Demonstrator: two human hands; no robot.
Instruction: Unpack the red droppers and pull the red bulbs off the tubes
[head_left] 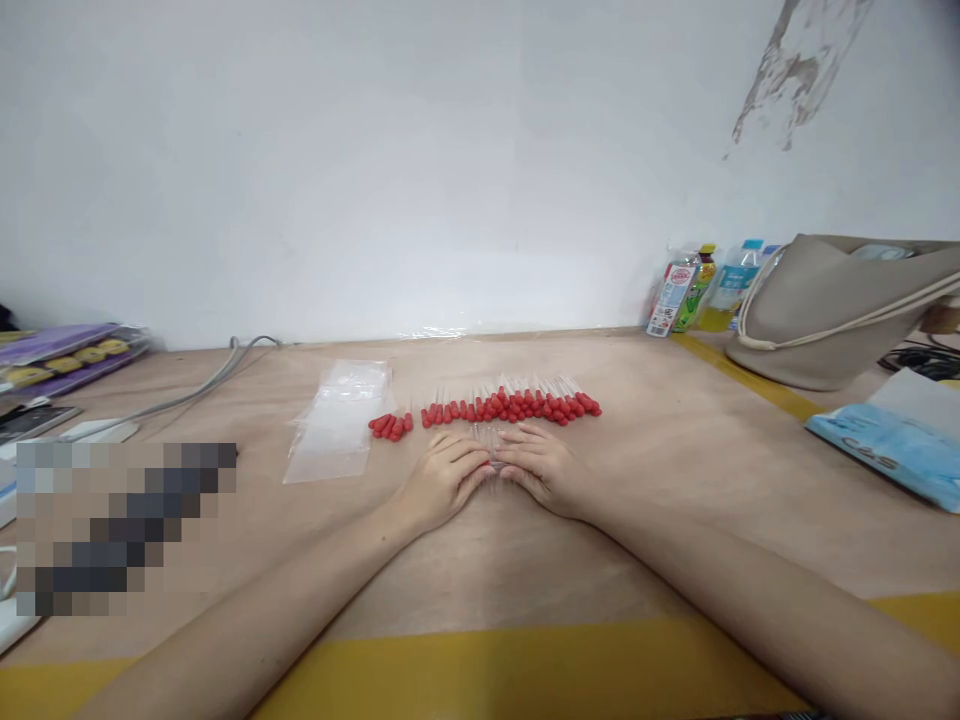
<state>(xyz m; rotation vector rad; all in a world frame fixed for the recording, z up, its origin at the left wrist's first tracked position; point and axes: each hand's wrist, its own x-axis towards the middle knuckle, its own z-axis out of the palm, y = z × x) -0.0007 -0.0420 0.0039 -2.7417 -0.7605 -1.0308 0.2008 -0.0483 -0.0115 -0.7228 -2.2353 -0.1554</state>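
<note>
My left hand (446,475) and my right hand (544,470) meet at the middle of the table, fingers bent and thumbs pressed inward. Between them is a small bundle of thin, clear-looking pieces (484,437), with a bit of red showing at the thumbs. My fingers hide most of it. Just beyond my hands lies a long row of red-handled pieces with thin shafts (517,404), the shafts pointing toward the wall. A smaller group of red-handled pieces (390,427) sits at the row's left end. Left of that, flat clear plastic bags (337,420) lie in an overlapping pile.
At the back right stand a drink carton (671,298), a bottle with a blue cap (731,290) and a grey bag (817,310). A blue tissue pack (885,450) lies at right. A grey cable (187,385) and a purple packet (67,355) are at left.
</note>
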